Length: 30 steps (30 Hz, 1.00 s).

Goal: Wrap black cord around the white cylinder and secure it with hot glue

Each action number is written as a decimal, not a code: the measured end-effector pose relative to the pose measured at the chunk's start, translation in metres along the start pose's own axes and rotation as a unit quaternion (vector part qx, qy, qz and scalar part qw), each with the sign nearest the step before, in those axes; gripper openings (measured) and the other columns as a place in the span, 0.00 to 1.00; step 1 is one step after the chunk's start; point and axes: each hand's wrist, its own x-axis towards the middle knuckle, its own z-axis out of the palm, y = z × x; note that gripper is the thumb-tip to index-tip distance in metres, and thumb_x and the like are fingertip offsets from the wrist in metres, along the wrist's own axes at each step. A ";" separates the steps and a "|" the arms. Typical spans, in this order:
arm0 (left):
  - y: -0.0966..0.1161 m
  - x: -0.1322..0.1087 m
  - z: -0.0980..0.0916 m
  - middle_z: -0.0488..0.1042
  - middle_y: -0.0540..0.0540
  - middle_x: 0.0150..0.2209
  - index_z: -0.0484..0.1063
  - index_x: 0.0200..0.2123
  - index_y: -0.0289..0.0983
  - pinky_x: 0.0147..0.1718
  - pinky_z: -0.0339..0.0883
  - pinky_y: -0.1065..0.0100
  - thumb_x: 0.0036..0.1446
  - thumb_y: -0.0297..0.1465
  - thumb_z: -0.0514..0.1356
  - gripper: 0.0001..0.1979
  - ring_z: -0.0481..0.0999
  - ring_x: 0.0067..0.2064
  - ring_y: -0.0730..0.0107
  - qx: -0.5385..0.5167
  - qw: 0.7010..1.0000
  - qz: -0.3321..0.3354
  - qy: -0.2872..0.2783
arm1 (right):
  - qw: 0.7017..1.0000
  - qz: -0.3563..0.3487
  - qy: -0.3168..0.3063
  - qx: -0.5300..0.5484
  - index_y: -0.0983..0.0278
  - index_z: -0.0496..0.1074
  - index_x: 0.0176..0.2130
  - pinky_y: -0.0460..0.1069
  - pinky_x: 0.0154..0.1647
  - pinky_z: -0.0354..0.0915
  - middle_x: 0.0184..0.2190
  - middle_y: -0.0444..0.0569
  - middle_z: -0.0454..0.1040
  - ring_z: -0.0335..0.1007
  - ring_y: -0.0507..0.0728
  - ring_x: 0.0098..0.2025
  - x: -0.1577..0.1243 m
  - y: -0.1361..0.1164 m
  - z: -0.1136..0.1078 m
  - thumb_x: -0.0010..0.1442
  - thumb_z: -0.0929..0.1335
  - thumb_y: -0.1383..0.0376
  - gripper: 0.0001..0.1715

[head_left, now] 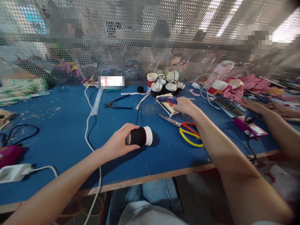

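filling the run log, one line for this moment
left hand: holds black cup | right hand: at glue gun | scissors: on table

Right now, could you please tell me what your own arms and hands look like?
The left arm and right arm are bare: no sleeves, gloves or watch in view. Neither the left hand nor the right hand shows a visible ring.

black cup (140, 136), white rim, blue table (58, 131)
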 end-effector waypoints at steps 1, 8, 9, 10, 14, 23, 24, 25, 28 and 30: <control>0.000 0.000 0.000 0.65 0.42 0.50 0.61 0.51 0.39 0.51 0.63 0.56 0.48 0.34 0.63 0.27 0.67 0.52 0.59 0.001 1.000 0.000 0.002 | 1.000 0.004 0.002 0.006 0.73 0.74 0.31 0.50 0.29 0.60 0.30 0.63 0.75 0.71 0.63 0.33 0.000 -0.001 0.001 0.48 0.65 0.67 0.12; -0.002 0.001 -0.003 0.64 0.41 0.51 0.59 0.52 0.40 0.51 0.62 0.54 0.48 0.31 0.62 0.27 0.66 0.52 0.58 0.003 1.000 -0.010 0.007 | 0.992 0.033 0.084 0.084 0.75 0.66 0.46 0.50 0.35 0.62 0.39 0.63 0.73 0.69 0.63 0.41 -0.001 0.009 0.012 0.49 0.66 0.66 0.25; -0.003 0.001 -0.003 0.64 0.41 0.51 0.59 0.52 0.40 0.51 0.62 0.54 0.48 0.30 0.62 0.26 0.66 0.52 0.58 0.004 1.000 -0.010 0.010 | 0.987 0.040 0.109 0.110 0.75 0.64 0.47 0.50 0.36 0.62 0.40 0.63 0.72 0.68 0.63 0.42 -0.002 0.009 0.012 0.48 0.66 0.66 0.27; -0.004 0.002 -0.003 0.64 0.41 0.51 0.59 0.52 0.40 0.52 0.62 0.55 0.49 0.30 0.61 0.26 0.66 0.52 0.58 0.005 1.000 -0.009 0.015 | 0.979 0.045 0.135 0.144 0.75 0.64 0.47 0.51 0.37 0.62 0.41 0.63 0.72 0.68 0.63 0.43 -0.005 0.009 0.011 0.47 0.67 0.67 0.27; -0.007 0.003 -0.004 0.64 0.42 0.51 0.60 0.52 0.39 0.53 0.60 0.55 0.49 0.29 0.61 0.26 0.65 0.53 0.59 0.010 0.999 -0.005 0.031 | 0.937 0.021 0.103 0.334 0.69 0.67 0.37 0.49 0.28 0.62 0.31 0.53 0.72 0.68 0.57 0.31 -0.028 0.000 -0.001 0.46 0.67 0.67 0.16; -0.013 0.005 -0.007 0.63 0.41 0.52 0.60 0.52 0.38 0.54 0.60 0.58 0.51 0.28 0.61 0.24 0.64 0.54 0.61 0.036 0.998 0.009 0.046 | 0.899 -0.149 -0.052 0.408 0.66 0.71 0.33 0.46 0.19 0.59 0.21 0.45 0.70 0.62 0.51 0.20 -0.095 -0.037 -0.003 0.51 0.68 0.55 0.16; -0.013 0.005 -0.007 0.63 0.41 0.52 0.60 0.52 0.38 0.54 0.60 0.59 0.51 0.28 0.60 0.24 0.64 0.54 0.61 0.037 0.998 0.011 0.046 | 0.900 -0.146 -0.057 0.407 0.66 0.71 0.33 0.46 0.18 0.59 0.20 0.45 0.70 0.62 0.51 0.20 -0.099 -0.038 0.000 0.51 0.68 0.55 0.16; -0.014 0.005 -0.007 0.64 0.41 0.52 0.60 0.52 0.38 0.54 0.59 0.59 0.51 0.28 0.60 0.24 0.64 0.54 0.62 0.035 0.998 0.011 0.045 | 0.904 -0.142 -0.059 0.399 0.66 0.71 0.32 0.46 0.18 0.59 0.19 0.44 0.69 0.61 0.51 0.19 -0.103 -0.038 0.002 0.51 0.68 0.56 0.15; -0.016 0.006 -0.009 0.64 0.41 0.52 0.59 0.53 0.38 0.53 0.60 0.59 0.52 0.31 0.61 0.25 0.65 0.54 0.61 0.017 0.999 0.002 0.039 | 0.924 -0.149 -0.027 0.351 0.65 0.72 0.30 0.47 0.19 0.60 0.18 0.44 0.68 0.61 0.51 0.19 -0.109 -0.038 0.006 0.50 0.68 0.56 0.14; -0.018 0.006 -0.010 0.64 0.41 0.51 0.59 0.53 0.38 0.51 0.63 0.61 0.52 0.33 0.61 0.25 0.65 0.53 0.60 -0.006 0.999 -0.011 0.033 | 0.933 -0.167 -0.003 0.319 0.65 0.73 0.31 0.47 0.21 0.60 0.20 0.44 0.70 0.63 0.52 0.22 -0.111 -0.038 0.006 0.51 0.68 0.57 0.13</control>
